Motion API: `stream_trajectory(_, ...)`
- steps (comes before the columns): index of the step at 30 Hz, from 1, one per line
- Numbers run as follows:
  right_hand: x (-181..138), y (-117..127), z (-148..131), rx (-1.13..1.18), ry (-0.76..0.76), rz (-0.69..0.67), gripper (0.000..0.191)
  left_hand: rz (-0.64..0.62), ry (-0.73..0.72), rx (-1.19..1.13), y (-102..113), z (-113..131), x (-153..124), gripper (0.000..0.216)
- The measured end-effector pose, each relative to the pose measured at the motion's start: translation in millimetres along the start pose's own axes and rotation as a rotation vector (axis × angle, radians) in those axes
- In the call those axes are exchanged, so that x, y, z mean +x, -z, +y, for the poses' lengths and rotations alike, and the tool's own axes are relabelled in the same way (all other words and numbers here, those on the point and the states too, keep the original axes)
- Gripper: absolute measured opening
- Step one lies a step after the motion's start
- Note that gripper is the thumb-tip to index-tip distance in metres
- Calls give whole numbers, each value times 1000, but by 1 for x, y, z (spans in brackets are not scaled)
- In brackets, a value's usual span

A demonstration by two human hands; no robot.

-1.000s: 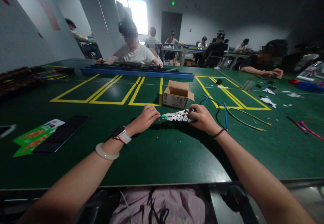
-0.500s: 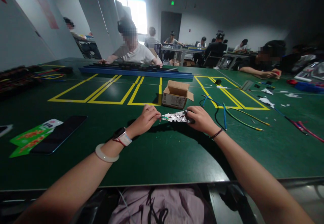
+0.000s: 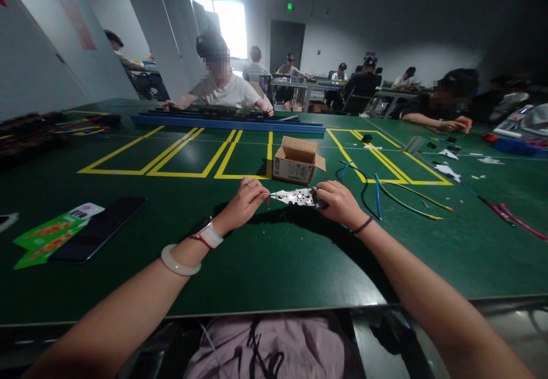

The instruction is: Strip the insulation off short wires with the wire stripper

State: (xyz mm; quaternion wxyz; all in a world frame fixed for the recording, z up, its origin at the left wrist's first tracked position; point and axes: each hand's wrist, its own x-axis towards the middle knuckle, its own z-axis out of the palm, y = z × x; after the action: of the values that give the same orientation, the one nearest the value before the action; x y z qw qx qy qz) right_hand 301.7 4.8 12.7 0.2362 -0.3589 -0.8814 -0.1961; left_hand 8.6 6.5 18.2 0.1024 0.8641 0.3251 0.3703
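Note:
My right hand (image 3: 338, 201) grips the handles of a silver wire stripper (image 3: 297, 197), whose jaws point left just above the green table (image 3: 278, 253). My left hand (image 3: 245, 201) is pinched at the tool's tip, its fingers closed on something too small to make out. Earlier frames show a short green piece there. The left wrist wears a watch and a pale bangle. A dark cord bracelet circles the right wrist.
An open cardboard box (image 3: 297, 161) stands just beyond the hands. Loose blue, green and black wires (image 3: 385, 193) lie to the right, red ones (image 3: 509, 216) farther right. A dark phone (image 3: 96, 229) and green packet (image 3: 47, 236) lie at left. Other people sit across the table.
Both hands and the stripper have drifted slightly up and to the left in view. The green piece at the tool's tip is no longer visible.

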Motion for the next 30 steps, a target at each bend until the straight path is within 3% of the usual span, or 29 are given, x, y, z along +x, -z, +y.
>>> stream_trajectory(11,-3,-3,5,-46,12,52,8,1,-3,2,-1,-6,3,41)
stream_trajectory(17,-7,3,13,-174,74,40,15,-228,76,78,5,-19,4,34)
stream_trajectory(22,-6,6,11,-170,88,5,17,-480,188,-101,13,-21,3,39)
stream_trajectory(30,-3,2,14,-133,65,-96,26,-477,107,-74,15,-19,5,34)
